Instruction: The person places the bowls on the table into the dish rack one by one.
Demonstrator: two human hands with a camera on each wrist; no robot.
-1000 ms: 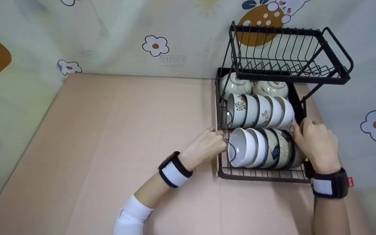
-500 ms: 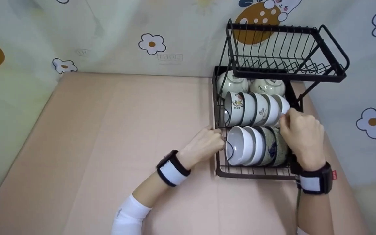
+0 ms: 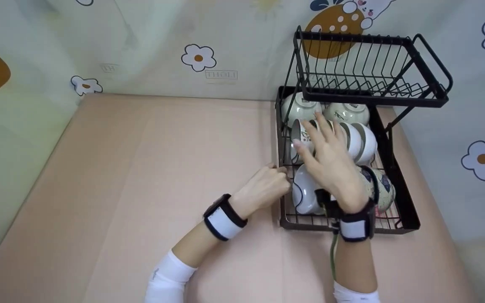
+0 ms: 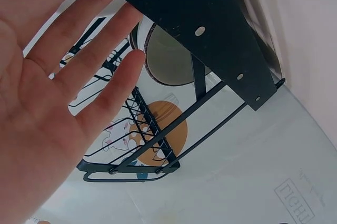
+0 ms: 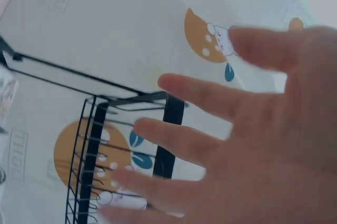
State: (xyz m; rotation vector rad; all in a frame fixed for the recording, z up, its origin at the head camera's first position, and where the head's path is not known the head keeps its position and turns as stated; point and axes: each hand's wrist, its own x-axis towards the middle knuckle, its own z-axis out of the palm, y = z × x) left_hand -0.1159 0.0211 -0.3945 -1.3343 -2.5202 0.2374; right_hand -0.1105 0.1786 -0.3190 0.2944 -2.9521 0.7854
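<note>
A black two-tier dish rack stands at the right of the head view. Its lower tier holds a front row of bowls, with a speckled bowl at the right end and a white bowl at the left. Behind is a second row of white bowls. My left hand holds the rack's left edge; in the left wrist view some fingertips are hidden behind its dark side panel. Above the bowls, my right hand spreads its fingers, holding nothing; contact with the bowls cannot be told.
Two upturned bowls sit at the back of the lower tier. The upper tier overhangs them. A pink-beige tabletop extends left, and a patterned curtain hangs behind.
My right hand has left the right end of the rows and moved left over the bowls, its curled fingers now spread. The left hand stays at the rack's edge.
</note>
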